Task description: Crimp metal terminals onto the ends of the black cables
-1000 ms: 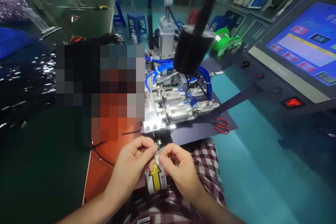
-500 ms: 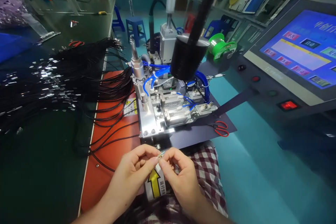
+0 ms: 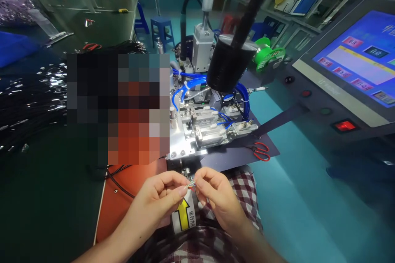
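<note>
My left hand [image 3: 162, 197] is closed in a pinch, thumb against forefinger, on a small cluster of thin coloured wires [image 3: 191, 185]. Against the other side of these wires, my right hand [image 3: 219, 195] is also pinched, its thumb and forefinger on their ends. The fingertips partly hide the wires, and each strand is too small to make out. Just below the hands is a white label with a yellow arrow [image 3: 184, 215]. A metal machine with blue air tubes [image 3: 212, 129] stands directly beyond them.
Red-handled scissors [image 3: 261, 151] lie on the machine's dark base plate [image 3: 228, 158]. A touchscreen panel [image 3: 361, 61] is on the right. Black cables [image 3: 27, 94] cover the left table, beside an orange surface [image 3: 123, 209]. A pixelated patch hides part of the left. A black cylinder [image 3: 230, 63] hangs over the machine.
My right hand has shifted slightly right, away from the left fingertips, so more of the wires shows between them. The view has turned slightly left.
</note>
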`<state>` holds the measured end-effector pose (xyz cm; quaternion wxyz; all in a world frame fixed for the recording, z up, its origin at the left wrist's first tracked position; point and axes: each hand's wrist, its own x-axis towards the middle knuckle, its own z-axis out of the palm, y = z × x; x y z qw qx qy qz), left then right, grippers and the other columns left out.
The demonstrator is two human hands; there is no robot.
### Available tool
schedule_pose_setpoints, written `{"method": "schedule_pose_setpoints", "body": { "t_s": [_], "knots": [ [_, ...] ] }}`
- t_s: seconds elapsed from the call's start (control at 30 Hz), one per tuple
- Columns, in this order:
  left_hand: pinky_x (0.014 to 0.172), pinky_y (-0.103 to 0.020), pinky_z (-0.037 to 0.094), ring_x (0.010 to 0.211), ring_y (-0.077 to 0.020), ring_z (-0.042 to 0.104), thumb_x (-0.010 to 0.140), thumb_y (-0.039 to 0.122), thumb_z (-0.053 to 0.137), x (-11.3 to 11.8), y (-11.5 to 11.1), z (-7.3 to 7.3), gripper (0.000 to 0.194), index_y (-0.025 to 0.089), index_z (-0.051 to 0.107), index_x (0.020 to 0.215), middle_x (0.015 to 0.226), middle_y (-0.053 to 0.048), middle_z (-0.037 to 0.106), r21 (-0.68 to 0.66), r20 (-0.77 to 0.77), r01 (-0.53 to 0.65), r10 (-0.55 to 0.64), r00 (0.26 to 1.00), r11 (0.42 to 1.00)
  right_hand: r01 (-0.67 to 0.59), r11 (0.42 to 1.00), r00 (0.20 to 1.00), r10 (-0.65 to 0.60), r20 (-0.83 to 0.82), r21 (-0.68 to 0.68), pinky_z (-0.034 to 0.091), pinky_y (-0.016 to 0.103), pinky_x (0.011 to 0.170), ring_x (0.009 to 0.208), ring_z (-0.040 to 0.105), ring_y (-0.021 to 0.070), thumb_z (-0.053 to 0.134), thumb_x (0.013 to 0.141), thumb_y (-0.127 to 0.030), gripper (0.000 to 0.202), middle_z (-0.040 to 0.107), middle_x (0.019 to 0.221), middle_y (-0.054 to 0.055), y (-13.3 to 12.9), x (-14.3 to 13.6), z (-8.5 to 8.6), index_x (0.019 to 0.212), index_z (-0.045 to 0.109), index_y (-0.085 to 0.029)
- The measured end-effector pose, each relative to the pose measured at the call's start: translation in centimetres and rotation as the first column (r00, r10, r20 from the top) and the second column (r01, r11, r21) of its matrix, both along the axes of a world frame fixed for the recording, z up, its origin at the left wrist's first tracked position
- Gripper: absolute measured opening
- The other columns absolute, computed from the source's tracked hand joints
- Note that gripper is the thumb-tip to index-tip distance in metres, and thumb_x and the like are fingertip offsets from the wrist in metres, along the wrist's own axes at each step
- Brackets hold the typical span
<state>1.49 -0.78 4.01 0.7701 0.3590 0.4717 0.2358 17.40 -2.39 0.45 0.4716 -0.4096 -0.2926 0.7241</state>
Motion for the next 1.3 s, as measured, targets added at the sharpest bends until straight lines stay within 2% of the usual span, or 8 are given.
{"method": "schedule_pose_setpoints", "body": {
  "t_s": [0.17, 0.43, 0.67, 0.83, 0.97, 1.07, 1.2, 1.3],
  "knots": [
    [0.036, -0.014, 0.015, 0.039, -0.0022, 0.017, 0.077, 0.042, 0.063, -0.1, -0.1, 0.0, 0.027, 0.016, 0.058, 0.083, 0.045, 0.011, 0.027, -0.018, 0.009, -0.006, 0.007, 1.0, 1.0, -0.01, 1.0, 1.0, 0.01, -0.014, 0.01, 0.026, 0.019, 0.043, 0.044, 0.036, 0.0056, 0.07, 0.077, -0.034, 0.021, 0.048, 0.055, -0.005, -0.2, 0.0, -0.3, 0.073, 0.058, -0.016],
    [0.036, -0.015, 0.014, 0.039, -0.0034, 0.017, 0.077, 0.044, 0.061, -0.1, 0.1, 0.2, 0.028, 0.017, 0.058, 0.084, 0.046, 0.011, 0.026, -0.002, -0.048, 0.045, -0.045, 0.998, 0.999, -0.017, 0.997, 0.997, 0.011, 0.081, 0.072, 0.028, 0.019, 0.042, 0.043, 0.037, 0.0064, 0.071, 0.074, -0.03, 0.016, 0.048, 0.053, -0.006, -0.1, 0.5, 0.1, 0.072, 0.062, -0.017],
    [0.037, -0.016, 0.02, 0.041, -0.0048, 0.025, 0.076, 0.04, 0.062, 0.1, 0.2, 0.4, 0.023, 0.018, 0.06, 0.08, 0.049, 0.009, 0.034, 0.044, -0.198, 0.14, -0.129, 0.972, 0.989, -0.167, 0.985, 0.986, 0.167, 0.002, 0.031, 0.025, 0.02, 0.042, 0.041, 0.035, 0.0063, 0.067, 0.075, -0.032, 0.02, 0.046, 0.051, -0.006, 0.5, 1.1, -0.2, 0.068, 0.057, -0.016],
    [0.037, -0.017, 0.019, 0.038, -0.0039, 0.023, 0.077, 0.034, 0.061, 0.2, 0.1, 0.2, 0.018, 0.017, 0.061, 0.077, 0.045, 0.01, 0.033, 0.084, -0.193, 0.182, -0.164, 0.968, 0.98, -0.269, 0.961, 0.962, 0.264, 0.071, 0.072, 0.026, 0.02, 0.043, 0.043, 0.036, 0.0064, 0.065, 0.077, -0.031, 0.019, 0.046, 0.056, -0.005, 1.0, 1.7, 0.1, 0.071, 0.057, -0.015],
    [0.037, -0.017, 0.016, 0.038, -0.0038, 0.021, 0.076, 0.033, 0.061, 0.4, -0.1, -0.2, 0.017, 0.017, 0.057, 0.075, 0.045, 0.011, 0.031, 0.049, -0.174, 0.15, -0.14, 0.975, 0.987, -0.317, 0.941, 0.944, 0.3, 0.137, 0.119, 0.026, 0.021, 0.046, 0.049, 0.036, 0.0072, 0.062, 0.081, -0.028, 0.016, 0.045, 0.061, -0.004, 1.1, 2.0, 0.4, 0.073, 0.056, -0.016],
    [0.036, -0.017, 0.013, 0.037, -0.0033, 0.017, 0.075, 0.037, 0.061, 0.6, -0.1, -0.2, 0.021, 0.017, 0.055, 0.072, 0.043, 0.011, 0.029, 0.017, -0.187, 0.099, -0.094, 0.978, 0.995, -0.306, 0.941, 0.94, 0.275, 0.2, 0.146, 0.028, 0.022, 0.048, 0.051, 0.035, 0.0081, 0.059, 0.083, -0.028, 0.015, 0.044, 0.061, -0.004, 1.0, 2.0, 0.3, 0.074, 0.056, -0.016],
    [0.035, -0.016, 0.013, 0.037, -0.0027, 0.014, 0.073, 0.038, 0.062, 0.9, -0.1, 0.1, 0.023, 0.017, 0.052, 0.07, 0.041, 0.012, 0.027, -0.021, -0.191, -0.005, 0.001, 0.982, 1.0, -0.225, 0.958, 0.933, 0.159, 0.323, 0.179, 0.031, 0.023, 0.05, 0.052, 0.038, 0.0092, 0.056, 0.085, -0.028, 0.014, 0.045, 0.061, -0.004, 0.6, 1.8, 0.2, 0.077, 0.057, -0.016],
    [0.035, -0.014, 0.013, 0.037, -0.0025, 0.016, 0.073, 0.036, 0.062, 0.9, -0.1, 0.2, 0.022, 0.016, 0.053, 0.07, 0.04, 0.012, 0.03, -0.022, -0.2, -0.038, 0.033, 0.979, 0.999, -0.181, 0.958, 0.904, 0.072, 0.421, 0.223, 0.034, 0.023, 0.053, 0.057, 0.042, 0.0107, 0.057, 0.082, -0.022, 0.008, 0.049, 0.064, -0.003, 0.1, 1.3, 0.2, 0.077, 0.058, -0.016]
  ]
}}
